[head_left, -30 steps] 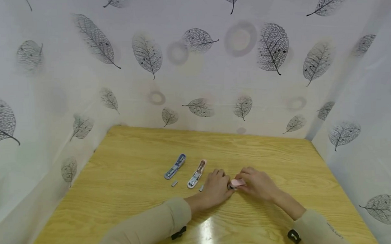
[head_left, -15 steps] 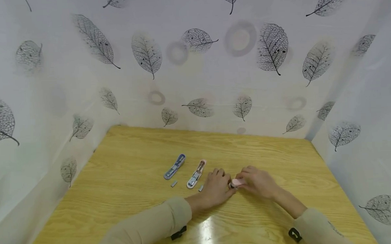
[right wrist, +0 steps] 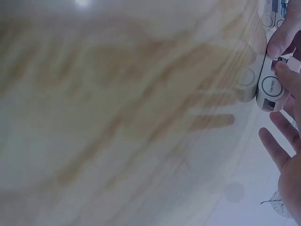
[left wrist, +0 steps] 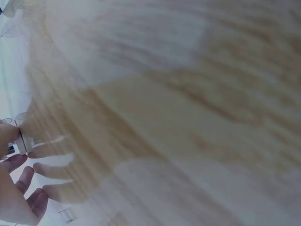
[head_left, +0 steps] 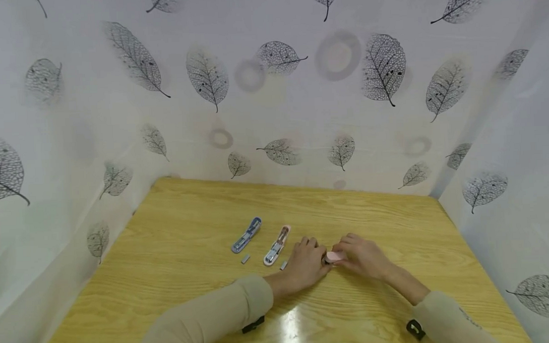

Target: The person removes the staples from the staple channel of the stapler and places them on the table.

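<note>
Both hands meet at a small stapler with a pink top, right of the table's middle. My left hand grips its left end, palm down, and covers much of it. From the other side my right hand pinches the pink part between thumb and fingers. In the right wrist view the stapler's white base shows a round printed mark, with a thumb from each hand on it. The left wrist view catches only a sliver of the stapler beside the left fingers. Its inside is mostly hidden.
Left of the hands lie a blue stapler and a white-and-pink stapler, both folded open with metal tracks showing. A small grey staple strip lies near the blue one; another strip is beside the left wrist. Leaf-patterned curtains enclose the wooden table.
Both hands keep their hold on the pink-topped stapler. The left hand has edged slightly to the right. The other staplers and the staple strips have not moved.
</note>
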`<state>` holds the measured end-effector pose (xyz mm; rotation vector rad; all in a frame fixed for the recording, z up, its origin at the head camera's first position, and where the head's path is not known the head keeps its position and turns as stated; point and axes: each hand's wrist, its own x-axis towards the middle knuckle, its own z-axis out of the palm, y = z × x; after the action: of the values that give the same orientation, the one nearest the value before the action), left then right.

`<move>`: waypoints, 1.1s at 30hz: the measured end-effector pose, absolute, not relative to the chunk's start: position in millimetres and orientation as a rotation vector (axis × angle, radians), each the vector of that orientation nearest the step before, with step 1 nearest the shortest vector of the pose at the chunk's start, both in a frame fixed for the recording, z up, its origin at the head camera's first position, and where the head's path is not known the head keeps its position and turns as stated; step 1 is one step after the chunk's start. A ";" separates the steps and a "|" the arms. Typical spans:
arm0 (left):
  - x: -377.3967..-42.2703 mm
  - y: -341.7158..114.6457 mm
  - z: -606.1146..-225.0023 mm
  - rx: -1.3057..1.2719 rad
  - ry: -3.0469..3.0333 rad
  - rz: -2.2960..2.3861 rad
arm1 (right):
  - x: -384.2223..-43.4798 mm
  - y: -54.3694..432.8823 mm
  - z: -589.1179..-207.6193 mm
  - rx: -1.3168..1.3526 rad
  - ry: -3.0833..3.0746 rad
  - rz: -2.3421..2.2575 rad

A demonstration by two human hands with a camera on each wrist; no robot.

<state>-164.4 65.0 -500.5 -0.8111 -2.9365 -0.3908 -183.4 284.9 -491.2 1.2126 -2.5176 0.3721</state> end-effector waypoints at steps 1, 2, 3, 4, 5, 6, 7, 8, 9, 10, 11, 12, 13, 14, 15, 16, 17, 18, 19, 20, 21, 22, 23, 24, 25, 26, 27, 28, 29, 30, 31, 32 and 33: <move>-164.6 64.9 -500.2 -0.812 -2.937 -0.392 | -183.9 285.6 -491.8 1.209 -2.496 0.410; -164.7 64.7 -499.9 -0.814 -2.939 -0.390 | -184.4 286.4 -492.3 1.207 -2.472 0.445; -164.9 64.2 -499.7 -0.815 -2.942 -0.385 | -184.9 287.1 -492.6 1.208 -2.447 0.478; -165.2 64.2 -499.5 -0.812 -2.945 -0.381 | -185.3 288.0 -492.4 1.209 -2.425 0.506; -165.9 64.3 -500.0 -0.811 -2.947 -0.375 | -185.7 288.9 -492.0 1.208 -2.410 0.525; -166.2 64.1 -499.9 -0.810 -2.948 -0.365 | -185.9 289.5 -491.3 1.205 -2.401 0.543; -166.5 63.8 -500.0 -0.812 -2.950 -0.357 | -186.1 290.2 -490.3 1.206 -2.401 0.553; -166.7 63.6 -500.0 -0.815 -2.950 -0.343 | -186.0 290.7 -489.1 1.206 -2.412 0.541; -166.8 63.5 -500.1 -0.818 -2.947 -0.334 | -185.6 291.1 -487.6 1.203 -2.433 0.531; -167.0 63.5 -500.2 -0.821 -2.944 -0.331 | -185.3 291.8 -486.1 1.190 -2.459 0.516; -167.0 63.6 -500.2 -0.828 -2.941 -0.330 | -184.7 293.1 -484.4 1.164 -2.486 0.506; -166.7 63.6 -499.5 -0.834 -2.940 -0.331 | -184.0 294.6 -482.6 1.139 -2.512 0.499; -166.5 63.8 -499.3 -0.837 -2.939 -0.335 | -183.6 296.5 -480.8 1.115 -2.535 0.487; -166.4 64.2 -499.1 -0.836 -2.938 -0.340 | -183.4 298.5 -479.1 1.091 -2.555 0.477; -166.1 64.5 -498.9 -0.834 -2.939 -0.347 | -183.6 300.6 -477.6 1.075 -2.569 0.467; -165.8 64.9 -498.8 -0.832 -2.939 -0.352 | -184.0 303.1 -476.3 1.059 -2.581 0.454; -165.5 65.3 -498.9 -0.832 -2.938 -0.352 | -184.5 305.5 -474.8 1.050 -2.589 0.444; -165.1 65.9 -499.0 -0.835 -2.936 -0.343 | -185.3 307.7 -473.8 1.051 -2.593 0.424; -165.0 66.4 -500.0 -0.839 -2.934 -0.328 | -186.4 309.8 -473.2 1.054 -2.597 0.403; -164.5 66.7 -500.9 -0.849 -2.931 -0.306 | -187.5 311.8 -472.5 1.058 -2.596 0.381; -163.9 67.0 -501.3 -0.857 -2.932 -0.283 | -188.6 314.1 -472.3 1.062 -2.590 0.349; -163.4 67.3 -501.9 -0.864 -2.931 -0.262 | -189.5 316.2 -472.1 1.062 -2.587 0.320; -162.9 67.8 -502.5 -0.870 -2.929 -0.242 | -190.5 318.3 -472.3 1.066 -2.580 0.291; -162.2 67.9 -502.6 -0.874 -2.930 -0.222 | -191.6 320.3 -472.7 1.069 -2.572 0.265; -161.7 68.0 -502.9 -0.877 -2.929 -0.205 | -192.5 322.1 -473.1 1.071 -2.567 0.245; -160.9 67.8 -502.2 -0.880 -2.927 -0.187 | -193.3 323.8 -473.5 1.072 -2.557 0.229; -160.5 67.5 -501.6 -0.880 -2.925 -0.175 | -194.1 325.1 -474.1 1.069 -2.553 0.221; -160.2 67.2 -501.2 -0.877 -2.919 -0.165 | -194.8 326.0 -474.5 1.067 -2.551 0.214; -159.9 66.7 -500.6 -0.873 -2.915 -0.148 | -195.8 326.7 -475.2 1.065 -2.550 0.213; -159.7 65.9 -499.8 -0.863 -2.913 -0.135 | -196.8 326.8 -475.8 1.061 -2.553 0.211; -159.6 65.2 -499.2 -0.855 -2.910 -0.124 | -197.8 327.0 -476.4 1.054 -2.559 0.207; -159.5 64.4 -498.6 -0.847 -2.906 -0.119 | -199.0 326.8 -476.9 1.049 -2.562 0.205; -159.5 63.7 -497.9 -0.839 -2.905 -0.122 | -200.2 326.1 -477.3 1.044 -2.569 0.202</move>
<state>-159.5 63.7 -497.9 -0.8392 -2.9046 -0.1219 -200.2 326.1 -477.3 1.0440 -2.5687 0.2022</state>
